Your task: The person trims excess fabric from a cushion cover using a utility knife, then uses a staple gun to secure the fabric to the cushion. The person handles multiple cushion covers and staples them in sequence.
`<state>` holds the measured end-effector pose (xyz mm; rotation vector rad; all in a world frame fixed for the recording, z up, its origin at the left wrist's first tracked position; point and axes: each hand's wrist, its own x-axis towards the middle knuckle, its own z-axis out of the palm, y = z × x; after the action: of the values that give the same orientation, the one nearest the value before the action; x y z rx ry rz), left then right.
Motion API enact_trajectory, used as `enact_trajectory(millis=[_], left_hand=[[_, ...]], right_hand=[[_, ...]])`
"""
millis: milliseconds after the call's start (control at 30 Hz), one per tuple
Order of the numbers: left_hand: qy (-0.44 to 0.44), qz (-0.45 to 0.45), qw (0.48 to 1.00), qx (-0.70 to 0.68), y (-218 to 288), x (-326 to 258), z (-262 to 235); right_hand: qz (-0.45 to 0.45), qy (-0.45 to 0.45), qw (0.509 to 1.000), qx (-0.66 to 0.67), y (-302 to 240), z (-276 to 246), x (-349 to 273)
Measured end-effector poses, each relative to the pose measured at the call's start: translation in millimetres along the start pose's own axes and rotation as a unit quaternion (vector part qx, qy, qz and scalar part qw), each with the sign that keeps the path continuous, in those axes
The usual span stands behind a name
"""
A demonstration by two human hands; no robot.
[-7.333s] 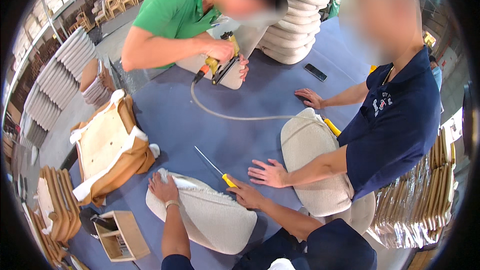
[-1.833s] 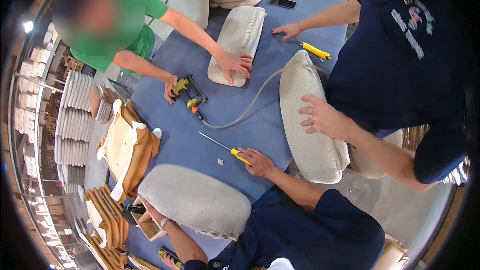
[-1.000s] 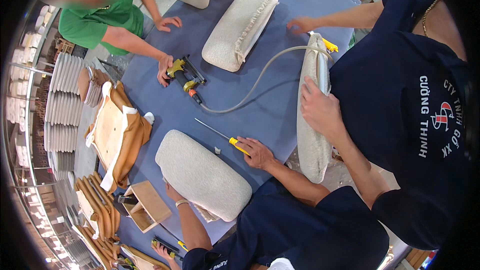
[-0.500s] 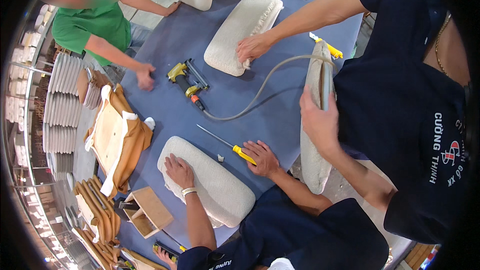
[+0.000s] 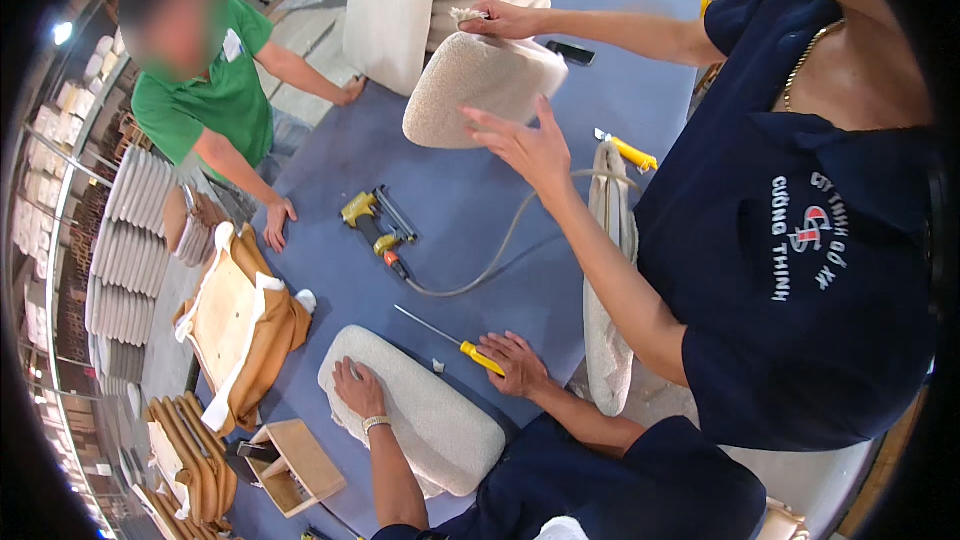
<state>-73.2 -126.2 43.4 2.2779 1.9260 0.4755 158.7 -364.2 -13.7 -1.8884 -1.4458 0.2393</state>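
Left hand on a cream cushion, right hand at a yellow-handled screwdriver.

Left to right: an open box of pale wood, the rounded, nubby cushion with a ragged lower edge, the screwdriver's thin metal shaft and smooth handle. The cushion lies on the blue table under the left hand, at eight o'clock from the right. The left palm rests flat, grasping nothing; the right faces down at the handle, whether gripping I cannot tell, the shaft pointing to ten o'clock.
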Motion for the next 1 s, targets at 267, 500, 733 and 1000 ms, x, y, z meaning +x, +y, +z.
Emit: enact_trajectory(millis=[267, 500, 733, 1000], left_hand=[[0.001, 0.050, 0.998, -0.035, 3, -4, 3], [0.005, 0.059, 0.996, -0.062, 11, -16, 8], [0.007, 0.044, 0.996, -0.073, 3, -18, 2], [0.007, 0.055, 0.995, -0.081, 1, -18, 5]], right_hand=[[0.000, 0.017, 1.000, -0.015, 5, 6, 1], [0.001, 0.021, 0.999, -0.043, 15, 11, -3], [0.001, 0.003, 0.999, -0.035, 9, 17, -2], [0.001, 0.016, 1.000, -0.015, 7, 11, -2]])
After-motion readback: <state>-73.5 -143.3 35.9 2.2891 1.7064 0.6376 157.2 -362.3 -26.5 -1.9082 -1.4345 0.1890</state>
